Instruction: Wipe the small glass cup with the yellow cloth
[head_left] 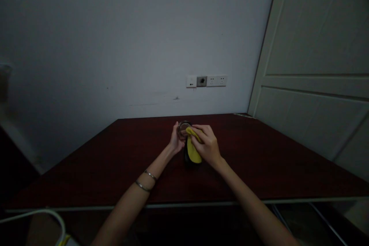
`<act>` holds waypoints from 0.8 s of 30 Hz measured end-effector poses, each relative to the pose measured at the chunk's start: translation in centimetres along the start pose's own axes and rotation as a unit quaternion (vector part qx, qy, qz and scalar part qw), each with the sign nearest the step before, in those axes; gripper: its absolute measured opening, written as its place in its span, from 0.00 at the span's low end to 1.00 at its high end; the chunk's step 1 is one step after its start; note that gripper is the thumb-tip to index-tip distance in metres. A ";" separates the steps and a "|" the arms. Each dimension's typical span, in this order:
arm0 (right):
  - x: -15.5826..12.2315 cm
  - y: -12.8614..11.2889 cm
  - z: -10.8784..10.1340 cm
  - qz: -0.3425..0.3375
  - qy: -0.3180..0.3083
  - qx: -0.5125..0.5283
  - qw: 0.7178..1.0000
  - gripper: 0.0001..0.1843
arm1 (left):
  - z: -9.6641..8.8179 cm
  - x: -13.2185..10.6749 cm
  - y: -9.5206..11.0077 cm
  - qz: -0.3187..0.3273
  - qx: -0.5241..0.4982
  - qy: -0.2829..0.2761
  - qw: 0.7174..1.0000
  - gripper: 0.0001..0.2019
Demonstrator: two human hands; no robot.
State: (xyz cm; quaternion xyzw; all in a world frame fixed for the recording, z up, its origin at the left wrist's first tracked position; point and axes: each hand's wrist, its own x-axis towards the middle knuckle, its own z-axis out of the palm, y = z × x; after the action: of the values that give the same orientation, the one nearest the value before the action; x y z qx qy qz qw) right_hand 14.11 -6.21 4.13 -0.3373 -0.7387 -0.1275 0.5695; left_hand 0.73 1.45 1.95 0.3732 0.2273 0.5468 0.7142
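My left hand (176, 141) is closed around the side of a small round glass object (183, 126), perhaps a cup or jar, held above the table. Its rim faces up toward me; the lower part is hidden. My right hand (208, 144) pinches a yellow cloth (193, 153), whose upper end touches the rim of the glass object while the rest hangs down. Beneath and beside the cloth is a dark thing (186, 157) that I cannot make out. Two metal bracelets (146, 180) circle my left forearm.
A dark red table (115, 165) lies under my hands, its pale front edge (201, 204) close to me. Behind it is a wall with a row of sockets (206, 81). A pale panelled door (314, 80) stands at the right. A white cable (54, 215) curves at the lower left.
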 end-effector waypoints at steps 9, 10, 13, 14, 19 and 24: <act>3.0 3.5 -0.7 -0.085 -0.049 -0.013 0.995 0.19 | -0.4 -0.1 0.2 -0.134 0.068 -0.038 0.988 0.35; 3.1 3.6 -0.6 -0.112 -0.089 -0.011 0.990 0.20 | -0.3 -0.2 0.1 -0.130 0.067 -0.041 0.988 0.33; 3.4 3.5 -0.2 -0.164 -0.169 -0.003 0.972 0.22 | -0.1 -0.3 0.1 -0.123 0.065 -0.045 0.989 0.29; 3.4 3.4 -0.1 -0.169 -0.181 0.001 0.969 0.22 | 0.0 -0.3 0.2 -0.126 0.067 -0.045 0.989 0.29; 2.9 4.0 0.5 -0.156 -0.174 0.034 0.972 0.21 | 0.0 -0.5 0.5 -0.123 0.066 -0.034 0.990 0.28; 1.9 5.1 1.0 -0.142 -0.134 0.054 0.979 0.19 | -0.1 -0.6 0.7 -0.122 0.070 -0.062 0.988 0.32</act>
State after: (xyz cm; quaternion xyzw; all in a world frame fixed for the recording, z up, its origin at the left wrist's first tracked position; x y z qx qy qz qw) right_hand 16.39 -1.21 4.61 -0.2115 -0.8546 -0.1208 0.4586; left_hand 0.07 0.98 2.39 0.4250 0.2645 0.4140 0.7603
